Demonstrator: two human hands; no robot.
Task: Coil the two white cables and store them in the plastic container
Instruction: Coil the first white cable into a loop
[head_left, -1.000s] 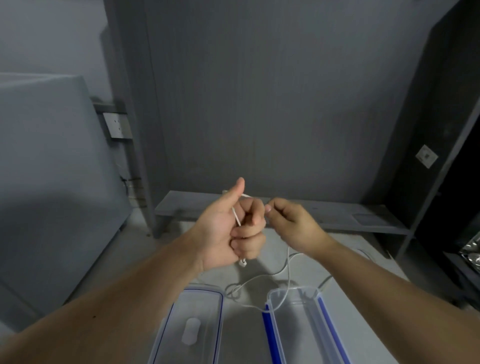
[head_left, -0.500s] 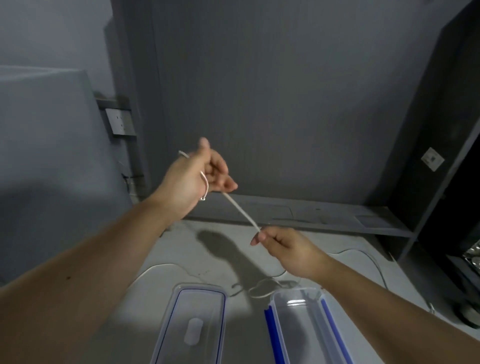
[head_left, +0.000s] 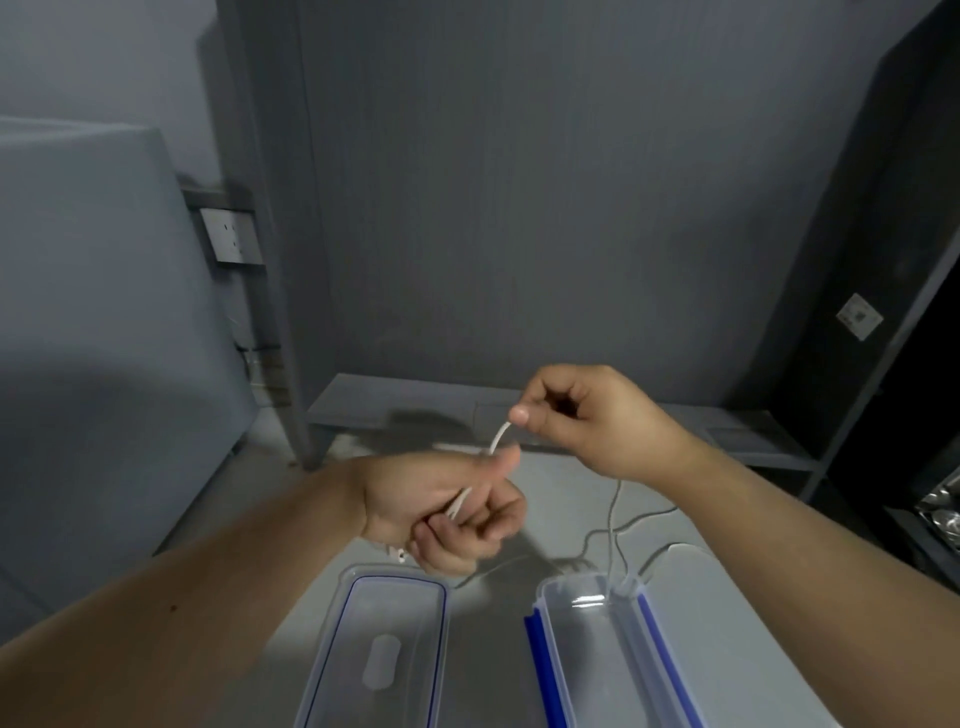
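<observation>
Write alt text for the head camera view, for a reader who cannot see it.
Two bare hands wind a white cable above a grey table: the left hand grips loops, the right hand pinches the strand higher up. The cable's slack trails down to the table. Below lie a clear plastic container with blue clips and its lid, both without cable inside.

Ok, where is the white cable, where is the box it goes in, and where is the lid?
white cable (head_left: 500, 435): head view, the short stretch between the two hands.
plastic container (head_left: 571, 590): head view, the far left rim.
lid (head_left: 349, 592): head view, the blue-edged far corner.
</observation>
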